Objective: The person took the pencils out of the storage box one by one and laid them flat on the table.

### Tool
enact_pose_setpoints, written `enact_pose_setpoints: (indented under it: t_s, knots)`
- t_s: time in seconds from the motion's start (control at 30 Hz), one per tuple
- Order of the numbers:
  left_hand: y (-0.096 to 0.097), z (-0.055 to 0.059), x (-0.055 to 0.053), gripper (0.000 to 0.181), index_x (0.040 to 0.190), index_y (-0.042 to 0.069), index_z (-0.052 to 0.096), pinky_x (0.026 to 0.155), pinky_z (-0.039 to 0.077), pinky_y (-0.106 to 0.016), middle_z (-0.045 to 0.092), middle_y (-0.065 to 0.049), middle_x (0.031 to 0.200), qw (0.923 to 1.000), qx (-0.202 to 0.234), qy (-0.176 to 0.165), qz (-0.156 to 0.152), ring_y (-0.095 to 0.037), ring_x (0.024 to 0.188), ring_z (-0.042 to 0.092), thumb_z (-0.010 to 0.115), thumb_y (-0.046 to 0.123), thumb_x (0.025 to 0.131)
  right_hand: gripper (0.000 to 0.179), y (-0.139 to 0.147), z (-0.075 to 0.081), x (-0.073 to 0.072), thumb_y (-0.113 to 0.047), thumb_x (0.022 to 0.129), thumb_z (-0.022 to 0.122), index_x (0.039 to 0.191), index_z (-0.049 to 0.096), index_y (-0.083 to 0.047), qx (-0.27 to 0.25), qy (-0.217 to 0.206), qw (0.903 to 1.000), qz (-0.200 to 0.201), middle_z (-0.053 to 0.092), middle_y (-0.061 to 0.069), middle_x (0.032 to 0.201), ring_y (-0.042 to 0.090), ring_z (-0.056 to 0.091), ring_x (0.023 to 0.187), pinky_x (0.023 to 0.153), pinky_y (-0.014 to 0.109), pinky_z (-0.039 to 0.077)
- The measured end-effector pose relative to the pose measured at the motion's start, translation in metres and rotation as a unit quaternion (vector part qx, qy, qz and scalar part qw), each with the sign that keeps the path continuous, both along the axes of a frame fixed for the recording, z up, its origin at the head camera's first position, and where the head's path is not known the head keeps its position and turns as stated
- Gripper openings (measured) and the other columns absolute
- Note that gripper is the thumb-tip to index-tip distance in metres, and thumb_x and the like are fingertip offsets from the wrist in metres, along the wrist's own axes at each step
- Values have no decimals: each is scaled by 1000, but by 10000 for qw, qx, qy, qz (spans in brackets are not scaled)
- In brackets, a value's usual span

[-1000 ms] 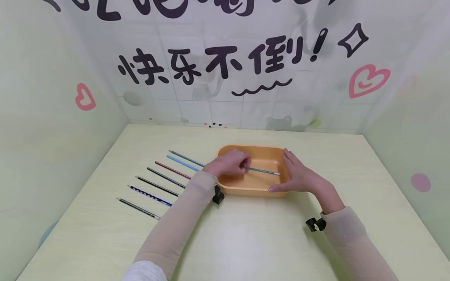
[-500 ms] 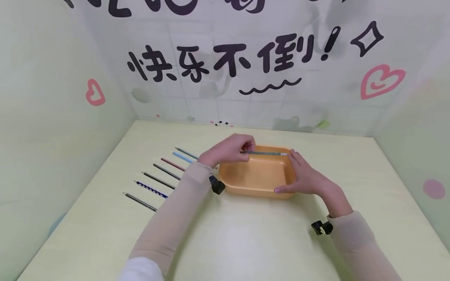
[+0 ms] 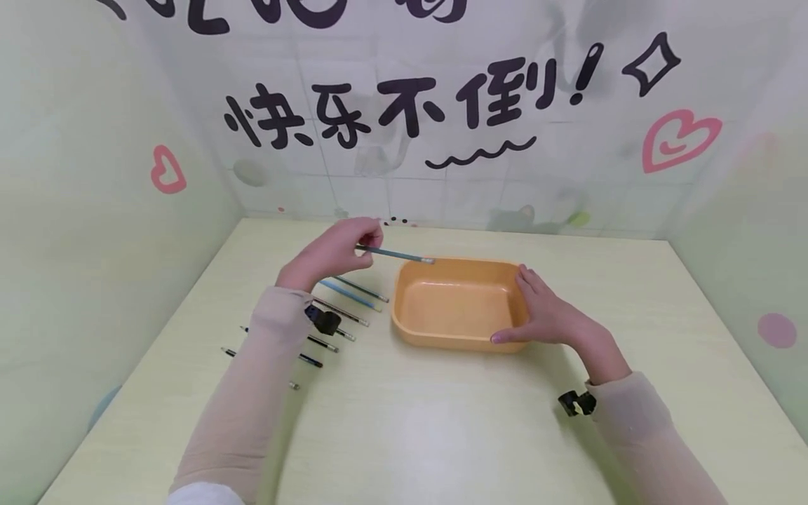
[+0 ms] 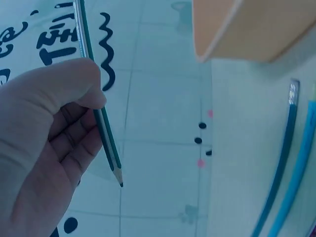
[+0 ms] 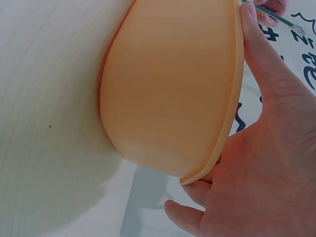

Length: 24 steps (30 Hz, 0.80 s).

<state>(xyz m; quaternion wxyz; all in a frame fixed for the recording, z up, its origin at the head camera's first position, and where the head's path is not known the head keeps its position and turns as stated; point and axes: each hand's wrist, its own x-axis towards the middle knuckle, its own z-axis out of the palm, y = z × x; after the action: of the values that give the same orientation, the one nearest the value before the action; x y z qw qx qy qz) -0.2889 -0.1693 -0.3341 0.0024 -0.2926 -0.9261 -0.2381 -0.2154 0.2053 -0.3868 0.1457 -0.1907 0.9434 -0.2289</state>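
My left hand (image 3: 334,252) pinches a dark green pencil (image 3: 400,255) between thumb and fingers, raised above the table beyond the row of pencils. In the left wrist view the sharpened tip of this pencil (image 4: 109,143) points down past my fingers; in the head view its eraser end overlaps the back left rim of an orange plastic box (image 3: 454,312). My right hand (image 3: 549,312) grips the right end of the box, thumb on the near rim and fingers at the far corner. Nothing shows inside the box.
Left of the box several pencils lie in a slanted row, among them a light blue pencil (image 3: 350,294) and another dark green pencil (image 3: 362,288); my left forearm covers part of them. A printed wall sheet (image 3: 391,189) closes off the back of the table (image 3: 429,428).
My left hand has lifted the pencil out of the box and carried it left, past the box's rim. The right hand keeps its hold on the box.
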Motion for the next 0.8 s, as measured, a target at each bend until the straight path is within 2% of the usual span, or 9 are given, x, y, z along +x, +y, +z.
enact_pose_setpoints:
  t_s: [0.13, 0.33, 0.57, 0.8]
  knots:
    - [-21, -10, -2, 17, 91, 10, 53, 79, 44, -35, 55, -5, 91, 9977, -573, -8, 363, -22, 87, 50, 61, -2, 82, 132, 1, 0, 0, -61, 74, 78, 153, 3, 13, 7, -21, 10000, -7, -6, 29, 164, 47, -2, 152, 120, 63, 13]
    - [-42, -22, -6, 14, 93, 8, 56, 79, 44, -36, 57, -6, 92, 9892, -1256, 49, 758, -23, 87, 50, 64, 0, 85, 132, 2, 0, 0, -61, 74, 78, 153, 3, 13, 13, -27, 10000, -21, -6, 28, 164, 47, -2, 152, 120, 63, 13]
    - [-52, -34, -17, 16, 93, 8, 57, 76, 44, -36, 59, -6, 92, 9808, -1750, 284, 816, -23, 85, 50, 63, -4, 84, 132, 2, 0, 0, -62, 73, 78, 154, 3, 12, -20, -64, 10000, -51, -5, 27, 165, 47, -2, 152, 120, 63, 13]
    - [-53, -51, -35, 18, 93, 11, 57, 77, 44, -35, 58, -4, 92, 9771, -1984, -64, 762, -22, 86, 50, 69, -1, 86, 132, 1, 2, 2, -63, 74, 77, 154, 3, 11, -1, -58, 10000, -50, -5, 28, 165, 47, -1, 152, 119, 64, 15]
